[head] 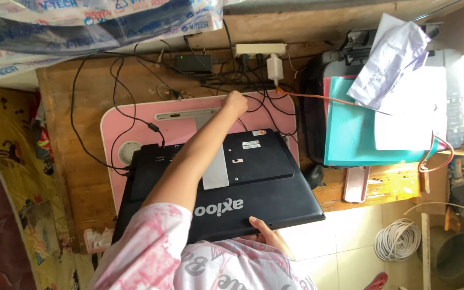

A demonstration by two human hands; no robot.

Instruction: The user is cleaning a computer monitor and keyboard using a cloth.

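A closed black laptop [264,188] lies on a pink lap table [135,123] set on a wooden desk [81,96]. My right hand [267,233] grips the laptop's near edge, thumb on top of the lid. My left arm stretches across the laptop, and my left hand [236,101] is at the pink table's far edge, its fingers curled into the tangle of black cables [253,88]. A thin orange cable [318,98] runs off to the right just past that hand. A grey strip [216,166] on the lid is partly hidden by my arm.
A white power strip with plugs [259,51] and a black adapter [193,63] sit at the desk's back. A printer [457,91] on the right carries a teal folder [350,129] and papers [393,59]. A coil of white cable [397,240] lies on the tiled floor.
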